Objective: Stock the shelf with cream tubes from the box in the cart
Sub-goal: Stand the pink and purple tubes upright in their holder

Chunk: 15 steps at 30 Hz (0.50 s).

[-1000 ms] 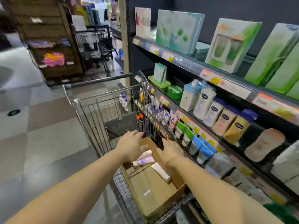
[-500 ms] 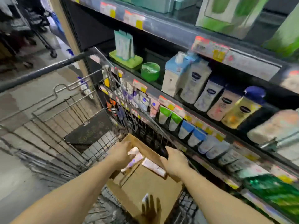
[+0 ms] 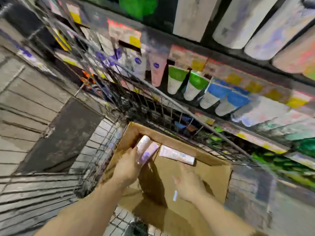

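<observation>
Your right hand (image 3: 189, 183) has pulled back from the far wall of the cardboard box (image 3: 213, 178) and now hovers over its bare floor, fingers loosely spread and holding nothing (half a second ago it sat up by the lone tube). Your left hand (image 3: 129, 165), at the box's far-left corner, still grips two pink cream tubes (image 3: 146, 149), fingers curled round them. One more pink tube (image 3: 177, 156) lies flat against the box's far wall, just right of the held pair. So the box looks nearly emptied: I judge that last tube is your right hand's next pick. Beyond the box, past the cart's wire side (image 3: 153, 106), the shelf (image 3: 221, 70) holds hanging tubes, with a pink-tube facing (image 3: 157, 70) there.
</observation>
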### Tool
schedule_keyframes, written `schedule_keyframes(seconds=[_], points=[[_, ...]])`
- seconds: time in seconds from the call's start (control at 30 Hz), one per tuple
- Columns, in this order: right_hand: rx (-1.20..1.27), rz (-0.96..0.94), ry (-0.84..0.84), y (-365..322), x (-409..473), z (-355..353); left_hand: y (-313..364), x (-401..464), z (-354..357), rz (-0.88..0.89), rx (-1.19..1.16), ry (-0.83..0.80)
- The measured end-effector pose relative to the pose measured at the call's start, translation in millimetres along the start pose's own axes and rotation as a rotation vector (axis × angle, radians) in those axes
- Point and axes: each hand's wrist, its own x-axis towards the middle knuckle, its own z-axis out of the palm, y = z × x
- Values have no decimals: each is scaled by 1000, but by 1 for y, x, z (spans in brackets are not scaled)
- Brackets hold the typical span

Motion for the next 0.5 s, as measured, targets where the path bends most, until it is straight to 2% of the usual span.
schedule_keyframes(seconds=[0.2, 0.3, 0.4, 0.5], points=[[42, 24, -76, 13, 29, 46, -26, 21, 44, -115, 130, -39], [46, 23, -119, 15, 32, 60, -32, 19, 52, -71, 171, 9], [71, 25, -129, 12, 27, 60, -31, 18, 48, -106, 133, 10], [75, -15, -88, 1, 21, 45, -23, 10, 32, -66, 41, 36]])
